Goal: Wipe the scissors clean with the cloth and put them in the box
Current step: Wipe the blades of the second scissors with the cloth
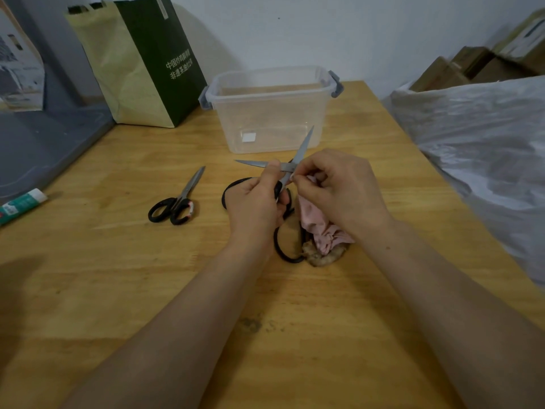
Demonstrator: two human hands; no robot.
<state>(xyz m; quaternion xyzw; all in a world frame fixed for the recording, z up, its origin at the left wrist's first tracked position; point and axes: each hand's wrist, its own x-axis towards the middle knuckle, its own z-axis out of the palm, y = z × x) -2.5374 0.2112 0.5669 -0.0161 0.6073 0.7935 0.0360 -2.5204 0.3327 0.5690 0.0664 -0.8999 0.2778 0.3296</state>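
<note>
My left hand [256, 202] grips a large pair of black-handled scissors [303, 146] near the pivot, blades spread wide, one pointing left and one up toward the box. My right hand [336, 193] pinches a pink cloth [321, 228] against the blade near the pivot; the cloth hangs down to the table. The scissors' black handle loops show below and left of my hands. A second, smaller pair of black-handled scissors [177, 202] lies closed on the wooden table [118, 261] to the left. The clear plastic box [268, 113] with grey latches stands open behind my hands.
A green and yellow paper bag [138, 63] stands at the back left. A grey lid or tray [44, 143] and a white and green tube [20, 205] lie at the left edge. White plastic sheeting [486, 143] covers the right side.
</note>
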